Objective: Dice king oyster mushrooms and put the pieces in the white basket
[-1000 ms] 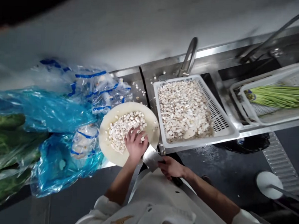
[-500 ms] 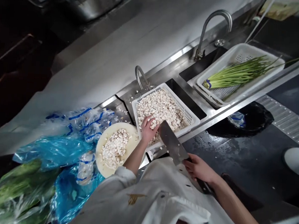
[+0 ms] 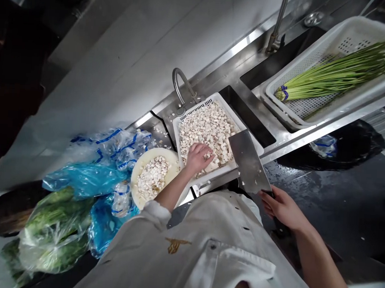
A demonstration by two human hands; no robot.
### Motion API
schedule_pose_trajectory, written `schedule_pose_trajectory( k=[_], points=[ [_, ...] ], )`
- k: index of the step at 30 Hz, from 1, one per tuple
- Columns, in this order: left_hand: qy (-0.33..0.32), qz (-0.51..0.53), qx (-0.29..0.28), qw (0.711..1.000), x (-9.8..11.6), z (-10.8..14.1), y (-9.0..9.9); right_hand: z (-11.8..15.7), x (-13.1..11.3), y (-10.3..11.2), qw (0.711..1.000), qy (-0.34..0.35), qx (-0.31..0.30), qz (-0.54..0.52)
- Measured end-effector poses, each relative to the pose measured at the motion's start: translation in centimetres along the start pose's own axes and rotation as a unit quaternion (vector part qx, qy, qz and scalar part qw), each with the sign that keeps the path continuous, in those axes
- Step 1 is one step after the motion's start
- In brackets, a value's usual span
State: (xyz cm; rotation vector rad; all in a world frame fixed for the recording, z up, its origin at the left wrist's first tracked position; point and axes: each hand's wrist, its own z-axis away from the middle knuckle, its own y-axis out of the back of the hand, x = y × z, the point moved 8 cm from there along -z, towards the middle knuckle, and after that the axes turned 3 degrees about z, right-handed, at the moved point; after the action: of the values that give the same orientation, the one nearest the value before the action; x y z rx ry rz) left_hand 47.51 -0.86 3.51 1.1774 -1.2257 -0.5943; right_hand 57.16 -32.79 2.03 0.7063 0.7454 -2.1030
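In the head view, my left hand (image 3: 200,157) lies on the near side of a heap of diced white pieces (image 3: 209,127), perhaps mushroom. Its fingers are stretched out and partly spread, touching the top pieces. The heap fills a white slotted basket (image 3: 250,140) set over a sink. My right hand (image 3: 284,207) is closed around the handle of a cleaver (image 3: 248,162). The broad blade slants up over the basket's near right corner, with small white bits stuck to it. Left of the basket, more diced pieces (image 3: 152,178) sit on a round cream cutting board (image 3: 172,160).
Blue and clear plastic bags (image 3: 87,179) crowd the left, beside bagged leafy greens (image 3: 57,231). A curved faucet (image 3: 176,81) rises behind the basket. To the right, a perforated white basket (image 3: 349,34) holds long green stalks (image 3: 338,76). A black bag-lined bin (image 3: 360,144) stands below the counter edge.
My left hand has moved right and flattened over the diced pieces. The cleaver in my right hand has shifted right, towards the basket's corner. The camera view has also shifted.
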Motion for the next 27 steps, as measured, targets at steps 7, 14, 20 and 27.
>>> schedule_pose_trajectory(
  k=[7, 14, 20, 27],
  points=[
    [-0.179, 0.039, -0.229, 0.956, 0.9, 4.9, -0.9, -2.0, -0.2, -0.4, 1.000, -0.001, -0.007, -0.017],
    [-0.209, -0.011, -0.307, 0.928, 1.3, 3.0, -1.7, -3.2, -1.5, -2.3, 0.999, 0.011, -0.031, 0.011],
    [-0.173, -0.057, -0.370, 0.911, 2.7, 1.6, -2.6, -2.5, -0.7, -2.6, 1.000, 0.011, -0.021, -0.004],
    [-0.175, -0.103, -0.358, 0.911, 2.6, 1.7, -2.5, -1.4, 1.2, -2.3, 0.999, 0.018, 0.018, -0.042]
  ],
)
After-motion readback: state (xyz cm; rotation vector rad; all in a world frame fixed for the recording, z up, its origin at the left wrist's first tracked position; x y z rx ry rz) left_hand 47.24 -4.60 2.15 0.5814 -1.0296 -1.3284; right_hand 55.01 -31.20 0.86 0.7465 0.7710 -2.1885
